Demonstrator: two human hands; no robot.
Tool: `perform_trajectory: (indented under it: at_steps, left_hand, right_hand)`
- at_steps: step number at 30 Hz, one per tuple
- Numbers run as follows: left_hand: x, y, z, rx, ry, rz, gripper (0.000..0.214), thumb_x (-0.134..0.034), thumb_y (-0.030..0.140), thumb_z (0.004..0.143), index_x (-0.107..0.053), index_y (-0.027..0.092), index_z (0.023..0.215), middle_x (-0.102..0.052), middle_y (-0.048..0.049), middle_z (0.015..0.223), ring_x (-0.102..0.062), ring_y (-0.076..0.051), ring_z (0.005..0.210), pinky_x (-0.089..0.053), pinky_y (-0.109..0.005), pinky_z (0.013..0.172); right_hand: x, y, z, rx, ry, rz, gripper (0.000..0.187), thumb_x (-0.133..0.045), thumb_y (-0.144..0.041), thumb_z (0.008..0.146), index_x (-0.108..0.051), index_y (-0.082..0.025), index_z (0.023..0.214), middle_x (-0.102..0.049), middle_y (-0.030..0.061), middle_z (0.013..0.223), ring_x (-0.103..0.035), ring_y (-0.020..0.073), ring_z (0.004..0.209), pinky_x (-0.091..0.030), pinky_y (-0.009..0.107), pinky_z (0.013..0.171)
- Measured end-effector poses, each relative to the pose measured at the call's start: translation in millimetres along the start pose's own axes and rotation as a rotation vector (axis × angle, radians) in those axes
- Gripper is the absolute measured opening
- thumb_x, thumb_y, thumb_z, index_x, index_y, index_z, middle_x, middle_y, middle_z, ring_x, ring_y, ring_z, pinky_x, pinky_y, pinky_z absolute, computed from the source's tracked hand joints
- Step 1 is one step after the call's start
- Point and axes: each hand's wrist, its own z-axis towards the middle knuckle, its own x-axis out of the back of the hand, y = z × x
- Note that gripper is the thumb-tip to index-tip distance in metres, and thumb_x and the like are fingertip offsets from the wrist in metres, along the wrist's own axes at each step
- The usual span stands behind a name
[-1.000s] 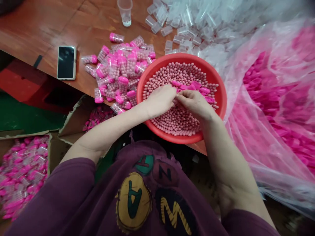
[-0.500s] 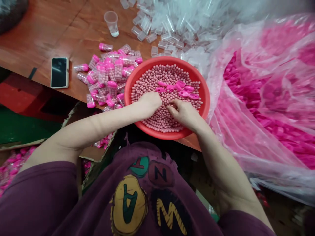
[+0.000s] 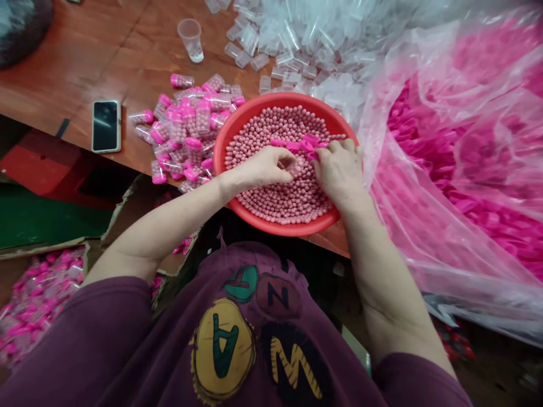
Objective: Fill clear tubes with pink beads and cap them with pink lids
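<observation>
My left hand [image 3: 269, 168] is over the red basin [image 3: 292, 229], its thumb and fingers curled round what looks like a clear plastic tube [image 3: 298, 165], hard to make out against the beads. Small pink beads [image 3: 275, 210] fill much of the basin. Several bright pink caps [image 3: 307, 143] lie on top of them toward the far side. At the right part of the basin my right hand [image 3: 341, 169] reaches down to these caps, fingers bent; its thumb and fingertips close on one, partly hidden by the hand.
Left of the basin lies a heap of filled pink-capped tubes [image 3: 186, 121], with a phone [image 3: 106, 126] beyond. A plastic cup [image 3: 190, 38] and loose clear tubes [image 3: 292, 45] stand behind. On the right is a plastic bag of pink caps [image 3: 428, 152]. Cartons [image 3: 91, 254] sit below.
My left hand has come up out of the beads and turned, its fingers now showing. My right hand has moved from the beads to the pink caps, up and right.
</observation>
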Motion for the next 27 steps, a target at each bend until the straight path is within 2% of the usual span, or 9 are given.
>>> perform_trajectory:
  at_steps: [2,4,7,10,13,20,24,27]
  left_hand:
    - [0.9,3.4,-15.2,0.011,0.039,-0.274,0.011,-0.076,0.008,0.082,-0.079,0.012,0.092,-0.075,-0.001,0.093,-0.068,-0.013,0.093,-0.053,-0.026,0.091]
    - [-2.1,7.4,-28.6,0.076,0.051,-0.524,0.008,-0.079,0.015,0.091,-0.078,0.014,0.099,-0.076,-0.0025,0.097,-0.071,-0.013,0.094,-0.056,-0.024,0.088]
    - [-9.4,13.4,-40.3,0.23,0.083,-0.8,0.009,-0.073,0.022,0.104,-0.075,0.014,0.108,-0.077,-0.0056,0.098,-0.075,-0.014,0.09,-0.06,-0.026,0.081]
    - [-15.3,17.6,-42.9,0.341,0.141,-0.917,0.014,-0.057,0.018,0.112,-0.07,0.014,0.11,-0.078,-0.0065,0.092,-0.076,-0.015,0.079,-0.06,-0.027,0.075]
    - [-17.9,20.0,-42.6,0.372,0.175,-0.954,0.018,-0.052,0.014,0.113,-0.07,0.014,0.11,-0.077,-0.0045,0.086,-0.072,-0.014,0.07,-0.055,-0.026,0.068]
    - [-18.4,20.2,-46.5,0.365,0.226,-0.871,0.019,-0.055,0.012,0.112,-0.069,0.015,0.099,-0.068,-0.0001,0.077,-0.059,-0.01,0.059,-0.038,-0.024,0.058]
    - [-20.0,14.8,-48.2,0.296,0.222,-0.795,0.024,-0.057,0.014,0.112,-0.071,0.014,0.093,-0.066,-0.0006,0.075,-0.054,-0.009,0.061,-0.033,-0.023,0.058]
    - [-20.3,12.0,-46.9,0.331,0.253,-0.781,0.026,-0.058,0.013,0.11,-0.072,0.014,0.089,-0.066,-0.0014,0.074,-0.053,-0.01,0.061,-0.031,-0.024,0.058]
  right_hand:
    - [-2.4,-3.0,1.5,-0.047,-0.015,0.009,0.033,-0.058,-0.028,0.113,-0.082,-0.009,0.125,-0.078,0.0285,0.139,-0.062,0.0484,0.142,-0.05,0.066,0.116]
    - [-6.6,-1.3,1.5,-0.09,0.039,0.11,0.031,-0.062,-0.03,0.111,-0.082,-0.011,0.126,-0.079,0.027,0.139,-0.065,0.0482,0.141,-0.052,0.068,0.117]
    - [-14.5,3.7,0.0,-0.084,0.188,0.449,0.03,-0.066,-0.04,0.111,-0.081,-0.018,0.125,-0.082,0.0191,0.131,-0.076,0.0386,0.125,-0.06,0.06,0.111]
    - [-18.1,1.1,-4.2,-0.039,0.297,0.845,0.038,-0.071,-0.057,0.109,-0.08,-0.025,0.127,-0.085,0.0101,0.121,-0.081,0.0283,0.107,-0.067,0.048,0.101]
    - [-11.8,-10.8,-10.6,-0.009,0.313,1.043,0.042,-0.078,-0.062,0.105,-0.08,-0.029,0.13,-0.085,0.0054,0.113,-0.081,0.0254,0.101,-0.069,0.045,0.096]
    - [19.8,-33.3,-19.9,0.138,0.222,0.96,0.016,-0.08,-0.043,0.106,-0.088,-0.033,0.114,-0.088,0.0043,0.115,-0.082,0.0283,0.11,-0.065,0.052,0.11]
    - [30.3,-29.6,-22.4,0.228,0.12,0.927,0.014,-0.08,-0.042,0.107,-0.089,-0.033,0.112,-0.087,0.0051,0.111,-0.082,0.0285,0.105,-0.066,0.051,0.106]
    - [31.8,-17.9,-24.8,0.248,0.12,0.822,0.014,-0.079,-0.037,0.107,-0.091,-0.032,0.113,-0.086,0.0062,0.111,-0.081,0.0289,0.103,-0.066,0.05,0.1]
